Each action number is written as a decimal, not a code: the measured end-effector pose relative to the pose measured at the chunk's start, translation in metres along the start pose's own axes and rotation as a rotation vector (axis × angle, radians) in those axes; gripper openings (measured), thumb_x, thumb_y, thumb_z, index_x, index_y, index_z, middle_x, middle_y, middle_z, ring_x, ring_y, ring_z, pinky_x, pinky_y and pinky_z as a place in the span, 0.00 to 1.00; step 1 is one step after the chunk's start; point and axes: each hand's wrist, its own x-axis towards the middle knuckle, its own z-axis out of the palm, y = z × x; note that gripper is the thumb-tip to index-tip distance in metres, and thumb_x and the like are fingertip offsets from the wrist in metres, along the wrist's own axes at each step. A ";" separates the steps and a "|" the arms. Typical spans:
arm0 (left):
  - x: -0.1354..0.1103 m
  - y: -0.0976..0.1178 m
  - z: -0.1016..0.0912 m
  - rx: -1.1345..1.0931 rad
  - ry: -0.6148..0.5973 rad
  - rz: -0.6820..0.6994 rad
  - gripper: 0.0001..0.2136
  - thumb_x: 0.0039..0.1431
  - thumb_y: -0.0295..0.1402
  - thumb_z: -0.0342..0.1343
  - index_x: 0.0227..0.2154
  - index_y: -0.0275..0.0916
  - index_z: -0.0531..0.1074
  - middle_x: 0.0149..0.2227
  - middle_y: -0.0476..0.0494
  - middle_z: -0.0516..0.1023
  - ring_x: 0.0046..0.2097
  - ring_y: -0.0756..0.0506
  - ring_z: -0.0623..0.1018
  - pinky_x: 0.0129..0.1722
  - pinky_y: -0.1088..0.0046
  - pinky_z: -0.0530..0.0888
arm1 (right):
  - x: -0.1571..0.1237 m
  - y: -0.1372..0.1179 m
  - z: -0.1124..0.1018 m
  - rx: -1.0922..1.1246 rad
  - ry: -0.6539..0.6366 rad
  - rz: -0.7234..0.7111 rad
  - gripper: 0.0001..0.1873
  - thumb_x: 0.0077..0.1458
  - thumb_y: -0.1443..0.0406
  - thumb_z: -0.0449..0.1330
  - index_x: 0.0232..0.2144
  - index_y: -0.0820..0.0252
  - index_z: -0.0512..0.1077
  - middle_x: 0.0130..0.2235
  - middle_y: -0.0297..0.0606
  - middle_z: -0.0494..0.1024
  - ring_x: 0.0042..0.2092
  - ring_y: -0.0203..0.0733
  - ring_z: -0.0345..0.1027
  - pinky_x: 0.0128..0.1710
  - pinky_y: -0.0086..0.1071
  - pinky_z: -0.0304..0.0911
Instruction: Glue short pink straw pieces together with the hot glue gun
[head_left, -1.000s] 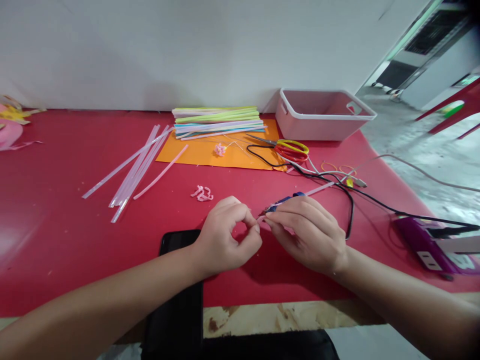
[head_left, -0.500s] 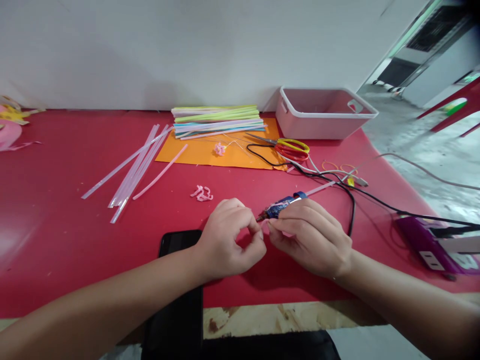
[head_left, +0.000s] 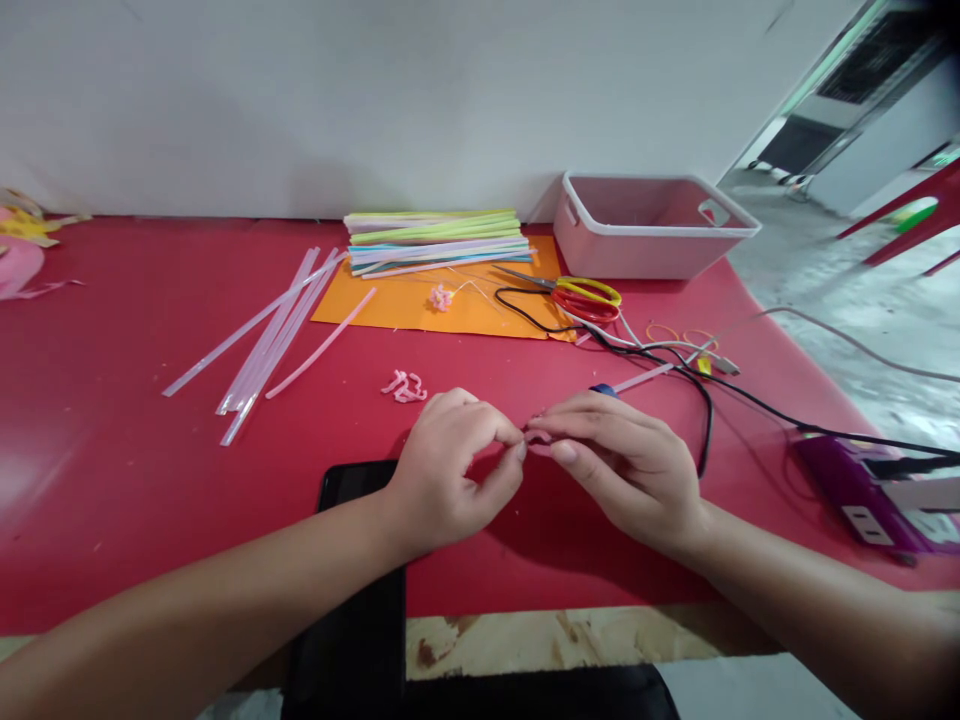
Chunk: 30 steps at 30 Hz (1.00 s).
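My left hand (head_left: 457, 480) pinches one end of a short, curved piece of pink pipe cleaner (head_left: 538, 437) between thumb and index finger. At the piece's other end is my right hand (head_left: 630, 465), its thumb and fingertips closed about it. Behind the right hand lies a glue gun, mostly hidden; a bit of its blue body (head_left: 603, 390) and the glue stick (head_left: 643, 377) at its rear show. Several bent pink pipe cleaner pieces (head_left: 405, 386) lie in a small heap beyond my left hand.
A phone (head_left: 352, 590) lies under my left forearm. Translucent sticks (head_left: 274, 340), pipe cleaners (head_left: 439, 240), a pink flower (head_left: 440, 298) on orange card (head_left: 405, 312), scissors (head_left: 585, 298) and a bin (head_left: 652, 250) are farther back. Cords (head_left: 750, 390) run right to a purple power strip (head_left: 844, 490).
My right hand has shifted and its fingers have straightened, now covering most of the glue gun. The pink piece shows more clearly between the hands, away from the nozzle. My left hand keeps its pinch.
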 end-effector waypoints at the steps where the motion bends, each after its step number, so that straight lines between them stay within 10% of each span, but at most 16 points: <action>1: 0.000 0.000 0.000 0.005 -0.004 0.019 0.03 0.60 0.26 0.56 0.31 0.40 0.69 0.30 0.46 0.79 0.34 0.45 0.74 0.36 0.64 0.71 | 0.000 0.000 0.000 0.007 -0.006 -0.002 0.08 0.59 0.69 0.62 0.41 0.59 0.79 0.37 0.41 0.83 0.37 0.40 0.79 0.37 0.31 0.75; 30: 0.000 0.001 0.000 -0.022 0.035 0.037 0.03 0.58 0.24 0.60 0.32 0.38 0.73 0.30 0.46 0.80 0.33 0.46 0.73 0.36 0.67 0.71 | 0.000 0.007 -0.007 -0.153 -0.069 -0.137 0.12 0.56 0.62 0.66 0.43 0.57 0.74 0.36 0.39 0.83 0.37 0.41 0.77 0.39 0.32 0.73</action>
